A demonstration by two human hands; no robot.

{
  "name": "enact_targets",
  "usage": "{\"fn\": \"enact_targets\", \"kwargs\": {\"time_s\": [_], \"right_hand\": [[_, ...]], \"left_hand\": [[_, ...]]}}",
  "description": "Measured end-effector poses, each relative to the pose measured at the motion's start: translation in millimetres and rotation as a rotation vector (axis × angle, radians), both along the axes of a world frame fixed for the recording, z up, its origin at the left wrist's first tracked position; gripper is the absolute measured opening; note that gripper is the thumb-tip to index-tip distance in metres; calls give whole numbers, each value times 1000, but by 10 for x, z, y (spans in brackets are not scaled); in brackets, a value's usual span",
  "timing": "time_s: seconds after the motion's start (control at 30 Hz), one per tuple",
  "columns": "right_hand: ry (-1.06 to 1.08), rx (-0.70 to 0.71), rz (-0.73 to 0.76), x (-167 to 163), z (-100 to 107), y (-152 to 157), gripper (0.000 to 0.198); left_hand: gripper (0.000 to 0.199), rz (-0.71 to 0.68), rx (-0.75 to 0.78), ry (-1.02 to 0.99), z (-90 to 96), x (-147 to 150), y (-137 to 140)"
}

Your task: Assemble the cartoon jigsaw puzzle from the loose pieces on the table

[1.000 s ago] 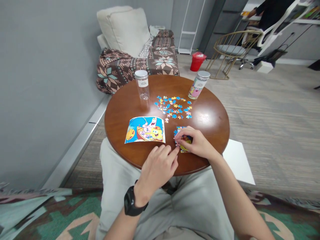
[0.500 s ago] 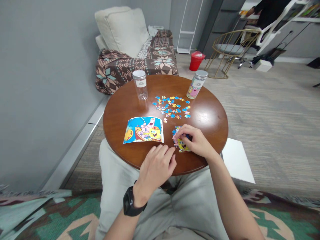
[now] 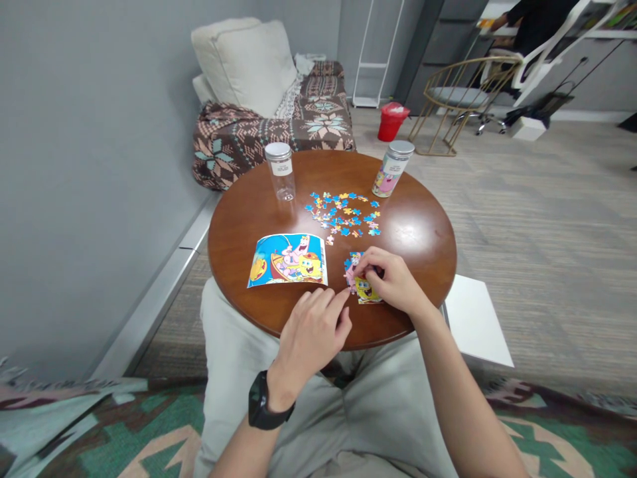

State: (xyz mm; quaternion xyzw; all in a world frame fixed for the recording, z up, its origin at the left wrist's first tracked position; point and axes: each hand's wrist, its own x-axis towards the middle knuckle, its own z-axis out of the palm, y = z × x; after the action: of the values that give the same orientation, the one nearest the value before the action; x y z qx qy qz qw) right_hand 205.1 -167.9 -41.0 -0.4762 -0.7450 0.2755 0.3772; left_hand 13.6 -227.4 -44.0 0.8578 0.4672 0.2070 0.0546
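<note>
Head view shows a small joined part (image 3: 367, 291) of a jigsaw, and I judge that the work is at an early stage. If the round table (image 3: 239, 219) is a clock with twelve at its far edge, this part lies between four and five o'clock. Its visible area has blue, pink and yellow; the rest is covered by the right hand (image 3: 393, 279). Many loose pieces (image 3: 348, 211), not yet joined, are scattered towards twelve. The printed picture sheet (image 3: 288, 259) lies towards nine, slightly curved.

The right hand has its thumb and forefinger close together over the joined part; whether a piece is pinched between them, I cannot tell. The left hand (image 3: 308, 332) is palm down and loosely bent, the thumb apart from the forefinger, whose tip is at the near-left corner of the joined part. I see nothing held in it.

On the brown, shiny surface, a clear jar (image 3: 282, 176) stands near eleven and a printed jar (image 3: 391, 176) near one. Beyond the table, a sofa (image 3: 321, 126) with patterned cover is at eleven to twelve, a red bin (image 3: 391, 125) at one, and a gold wire chair (image 3: 458, 97) at one to two, with a person in dark clothing (image 3: 545, 26) behind it.
</note>
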Motion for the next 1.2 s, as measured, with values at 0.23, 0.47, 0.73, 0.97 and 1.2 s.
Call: {"fn": "enact_targets", "kwargs": {"time_s": [0.23,0.47,0.73,0.97,1.2], "right_hand": [[-11,2,-22,2,-12,5,30],[-21,4,-15,7,-16,10,29],[7,-12,-11,22,-16,14,29],[33,-35,46,30,34,-14,31],[54,-19,144,21,81,-40,27]], "left_hand": [[31,-14,-3,23,9,-1,12],[31,-10,-4,21,8,2,10],[30,-12,0,9,-1,-3,-4],[35,-23,-4,37,33,-2,5],[21,-41,11,-12,20,-9,2]]}}
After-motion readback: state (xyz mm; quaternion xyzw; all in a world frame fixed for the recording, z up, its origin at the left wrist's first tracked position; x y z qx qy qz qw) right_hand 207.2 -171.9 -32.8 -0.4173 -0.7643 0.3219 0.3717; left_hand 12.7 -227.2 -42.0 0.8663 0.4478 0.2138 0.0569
